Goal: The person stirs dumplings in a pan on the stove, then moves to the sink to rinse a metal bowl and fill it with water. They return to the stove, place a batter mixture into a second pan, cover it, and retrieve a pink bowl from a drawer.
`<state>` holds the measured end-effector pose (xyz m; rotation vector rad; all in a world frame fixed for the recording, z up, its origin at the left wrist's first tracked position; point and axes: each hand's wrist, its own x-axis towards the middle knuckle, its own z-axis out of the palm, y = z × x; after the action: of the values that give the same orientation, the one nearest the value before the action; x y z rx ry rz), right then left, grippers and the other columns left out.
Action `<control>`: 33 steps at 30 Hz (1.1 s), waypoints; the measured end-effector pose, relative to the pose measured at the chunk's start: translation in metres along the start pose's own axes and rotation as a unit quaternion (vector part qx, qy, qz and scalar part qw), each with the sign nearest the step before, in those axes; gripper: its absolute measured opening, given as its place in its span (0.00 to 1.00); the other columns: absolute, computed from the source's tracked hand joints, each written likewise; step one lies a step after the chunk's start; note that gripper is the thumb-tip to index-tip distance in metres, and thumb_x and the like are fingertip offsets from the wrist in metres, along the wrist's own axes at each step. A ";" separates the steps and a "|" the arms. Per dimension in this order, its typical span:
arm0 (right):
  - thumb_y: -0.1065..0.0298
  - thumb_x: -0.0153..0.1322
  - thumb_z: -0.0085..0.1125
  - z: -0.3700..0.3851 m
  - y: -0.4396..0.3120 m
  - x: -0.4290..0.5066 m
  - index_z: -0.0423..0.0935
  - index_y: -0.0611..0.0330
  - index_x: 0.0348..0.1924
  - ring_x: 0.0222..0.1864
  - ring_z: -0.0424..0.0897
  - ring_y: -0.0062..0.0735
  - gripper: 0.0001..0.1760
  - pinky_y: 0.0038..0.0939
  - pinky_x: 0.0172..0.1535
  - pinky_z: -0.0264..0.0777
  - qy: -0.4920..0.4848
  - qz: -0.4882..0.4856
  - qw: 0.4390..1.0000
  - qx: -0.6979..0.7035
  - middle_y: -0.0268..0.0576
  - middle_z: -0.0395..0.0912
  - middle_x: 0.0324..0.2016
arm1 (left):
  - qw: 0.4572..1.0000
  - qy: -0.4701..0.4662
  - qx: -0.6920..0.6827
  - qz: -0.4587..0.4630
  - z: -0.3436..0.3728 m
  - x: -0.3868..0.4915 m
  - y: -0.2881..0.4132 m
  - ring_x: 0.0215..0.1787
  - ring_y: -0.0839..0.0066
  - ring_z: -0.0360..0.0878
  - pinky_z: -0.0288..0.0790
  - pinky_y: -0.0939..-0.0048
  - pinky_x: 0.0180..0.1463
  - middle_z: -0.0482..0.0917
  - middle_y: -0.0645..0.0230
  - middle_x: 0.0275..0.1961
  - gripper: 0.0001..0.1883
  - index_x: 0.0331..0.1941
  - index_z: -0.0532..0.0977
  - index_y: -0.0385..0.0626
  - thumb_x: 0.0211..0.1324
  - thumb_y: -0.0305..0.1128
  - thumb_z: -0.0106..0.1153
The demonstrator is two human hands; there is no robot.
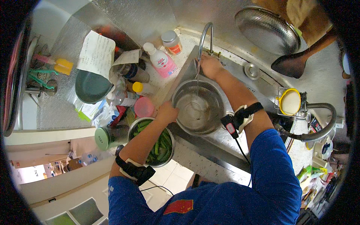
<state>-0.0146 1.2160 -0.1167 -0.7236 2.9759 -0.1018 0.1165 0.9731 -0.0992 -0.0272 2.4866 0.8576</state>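
A thin stream of water runs from the curved metal faucet (203, 36) into a stainless steel bowl (180, 126) in the sink. My left hand (168, 113) grips the bowl's rim on its left side. At the base of the faucet is my right hand (209, 66), its fingers around a part that they mostly hide. Below my left forearm stands a second metal bowl (173, 153) filled with cut green vegetables (163, 146). Water covers the bottom of the bowl in the sink.
A pink pump bottle (163, 63), a silver-lidded jar (171, 42), a pink round container (144, 107) and a green-lidded canister (103, 138) stand to the left. A perforated metal strainer (267, 31) and a dark spatula (289, 64) hang at upper right. A yellow-rimmed cup (290, 101) sits in a wire holder.
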 end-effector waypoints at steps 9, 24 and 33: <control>0.83 0.59 0.44 -0.055 -0.035 -0.135 0.60 0.63 0.60 0.61 0.61 0.53 0.33 0.38 0.62 0.58 0.096 0.111 0.940 0.309 0.59 0.57 0.60 | 0.980 -0.099 -0.124 -0.118 0.007 0.007 0.000 0.23 0.67 0.78 0.73 0.68 0.24 0.77 0.56 0.26 0.13 0.33 0.73 0.30 0.46 0.29 0.56; 0.83 0.66 0.43 -0.104 -0.087 -0.440 0.64 0.62 0.57 0.53 0.71 0.35 0.25 0.31 0.56 0.63 0.028 0.269 0.795 0.543 0.47 0.68 0.53 | 0.867 -0.124 -0.437 -0.204 0.038 0.028 0.008 0.20 0.79 0.60 0.58 0.79 0.17 0.63 0.70 0.22 0.07 0.24 0.64 0.42 0.47 0.21 0.53; 0.85 0.67 0.44 -0.086 -0.114 -0.488 0.63 0.63 0.57 0.51 0.71 0.28 0.25 0.27 0.55 0.63 0.021 0.366 0.702 0.611 0.41 0.70 0.52 | 0.873 -0.144 -0.449 -0.126 0.046 0.048 0.025 0.23 0.79 0.70 0.64 0.77 0.23 0.72 0.74 0.24 0.04 0.29 0.70 0.48 0.49 0.25 0.55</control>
<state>0.4619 1.3435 0.0072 0.6091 2.1325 -1.7312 0.0910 1.0264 -0.1388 -0.4889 1.5762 1.6679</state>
